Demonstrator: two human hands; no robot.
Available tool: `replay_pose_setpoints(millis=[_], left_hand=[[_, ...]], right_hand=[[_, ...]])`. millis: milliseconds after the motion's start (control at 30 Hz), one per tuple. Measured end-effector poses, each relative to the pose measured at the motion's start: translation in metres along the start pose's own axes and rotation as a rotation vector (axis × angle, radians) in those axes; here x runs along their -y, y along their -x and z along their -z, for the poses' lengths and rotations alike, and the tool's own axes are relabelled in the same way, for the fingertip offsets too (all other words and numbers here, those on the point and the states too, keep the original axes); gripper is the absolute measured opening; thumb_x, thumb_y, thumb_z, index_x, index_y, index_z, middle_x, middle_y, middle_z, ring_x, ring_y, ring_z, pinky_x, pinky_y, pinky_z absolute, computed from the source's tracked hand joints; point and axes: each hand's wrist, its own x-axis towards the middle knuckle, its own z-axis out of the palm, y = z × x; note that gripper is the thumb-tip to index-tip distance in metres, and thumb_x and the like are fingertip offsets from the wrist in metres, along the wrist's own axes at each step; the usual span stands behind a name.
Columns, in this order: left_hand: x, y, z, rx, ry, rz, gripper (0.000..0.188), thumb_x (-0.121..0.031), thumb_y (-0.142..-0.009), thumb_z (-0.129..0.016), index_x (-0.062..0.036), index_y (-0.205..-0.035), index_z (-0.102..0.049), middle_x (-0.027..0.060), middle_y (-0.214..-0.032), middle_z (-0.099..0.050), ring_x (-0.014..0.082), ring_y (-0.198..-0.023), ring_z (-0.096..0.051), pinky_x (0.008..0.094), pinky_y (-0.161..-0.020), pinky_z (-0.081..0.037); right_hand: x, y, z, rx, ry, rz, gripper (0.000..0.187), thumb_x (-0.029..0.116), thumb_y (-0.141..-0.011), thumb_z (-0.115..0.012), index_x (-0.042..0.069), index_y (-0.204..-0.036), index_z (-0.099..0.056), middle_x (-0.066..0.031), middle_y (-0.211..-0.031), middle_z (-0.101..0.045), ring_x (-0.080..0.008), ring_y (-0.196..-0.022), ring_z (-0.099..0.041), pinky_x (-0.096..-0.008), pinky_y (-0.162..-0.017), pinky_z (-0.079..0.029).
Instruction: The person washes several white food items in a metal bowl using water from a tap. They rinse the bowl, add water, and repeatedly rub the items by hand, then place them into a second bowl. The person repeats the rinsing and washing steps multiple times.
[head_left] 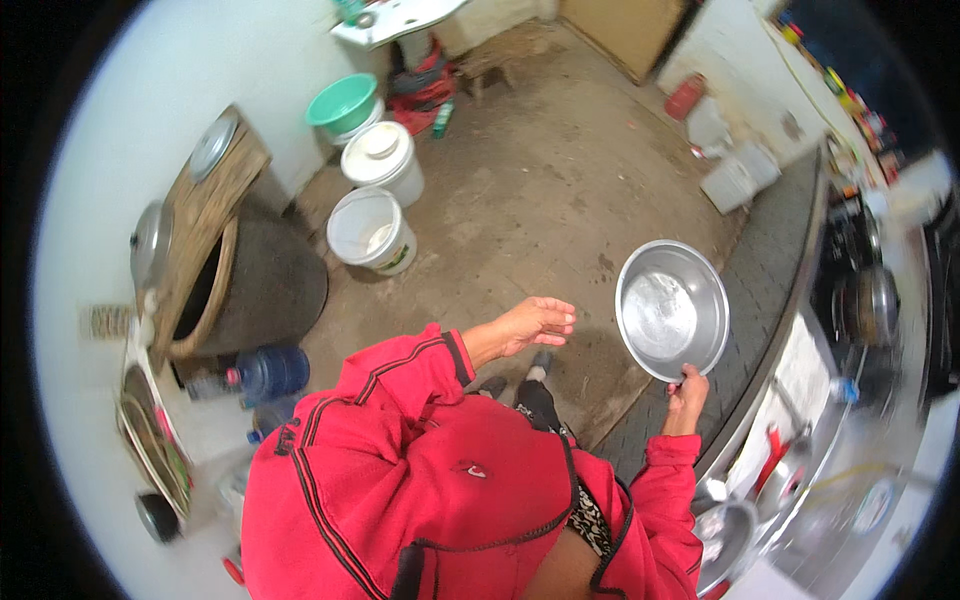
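A shiny metal basin hangs over the floor on the right, tilted so that its inside shows. My right hand grips its near rim, thumb on the inner side. Nothing but a bright reflection or a little liquid shows in the basin; I cannot tell which. My left hand is in the air in front of my body, to the left of the basin and apart from it. Its fingers are stretched out and it holds nothing. Red sleeves cover both my arms.
On the left stand a big dark vat with a wooden board over it, a white open bucket, a lidded bucket and a green basin. Along the right runs a counter with pots and utensils. A plastic jug lies beyond.
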Motion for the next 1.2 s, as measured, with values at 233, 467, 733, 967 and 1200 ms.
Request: replay_pose_setpoints(millis=[233,467,733,967,1200], left_hand=[[-0.038,-0.028,0.016,-0.269,0.23,-0.285,0.063,-0.023,-0.09,-0.067,-0.0008,-0.139,-0.034,0.0133,-0.134,-0.047,0.0257,-0.116,-0.054,0.0462,-0.086,-0.057],[-0.073,-0.041,0.081,-0.491,0.501,-0.5,0.046,0.0,-0.089,-0.053,0.0065,-0.133,-0.039,0.0204,-0.126,-0.055,0.0335,-0.11,-0.062,0.0539,-0.087,-0.056],[-0.08,-0.019,0.2,-0.824,0.788,-0.588,0.05,0.008,-0.084,-0.043,0.011,-0.133,-0.035,0.0269,-0.13,-0.048,0.0409,-0.115,-0.056,0.0569,-0.089,-0.055],[-0.059,0.011,0.358,-1.235,0.935,-0.477,0.05,0.004,-0.083,-0.042,0.0028,-0.132,-0.037,0.0241,-0.122,-0.053,0.0407,-0.102,-0.063,0.053,-0.067,-0.062],[-0.141,0.031,0.458,-1.838,0.727,-0.141,0.059,-0.004,-0.085,-0.053,-0.0048,-0.14,-0.031,0.0258,-0.131,-0.045,0.0393,-0.107,-0.059,0.0545,-0.08,-0.056]], right_hand=[[0.037,-0.013,-0.189,0.32,0.269,0.004,0.025,0.008,-0.083,-0.059,-0.003,-0.105,-0.055,-0.0088,-0.082,-0.061,-0.0174,-0.056,-0.058,-0.027,-0.037,-0.043],[0.044,0.003,-0.342,0.807,0.465,0.045,0.025,0.016,-0.091,-0.057,-0.004,-0.104,-0.057,-0.0084,-0.078,-0.064,-0.0146,-0.053,-0.058,-0.0256,-0.04,-0.048],[0.023,0.002,-0.473,1.211,0.67,-0.1,0.048,0.026,-0.094,-0.06,-0.003,-0.129,-0.048,-0.0134,-0.101,-0.062,-0.0162,-0.07,-0.063,-0.0283,-0.059,-0.056],[0.019,-0.05,-0.567,1.087,0.796,-0.168,0.046,0.022,-0.095,-0.058,-0.002,-0.132,-0.045,-0.0172,-0.108,-0.063,-0.0193,-0.077,-0.065,-0.0294,-0.061,-0.056],[0.05,-0.072,-0.649,0.963,0.808,-0.142,0.04,0.02,-0.095,-0.057,-0.001,-0.128,-0.048,-0.0146,-0.103,-0.064,-0.0205,-0.077,-0.065,-0.0307,-0.063,-0.055]])
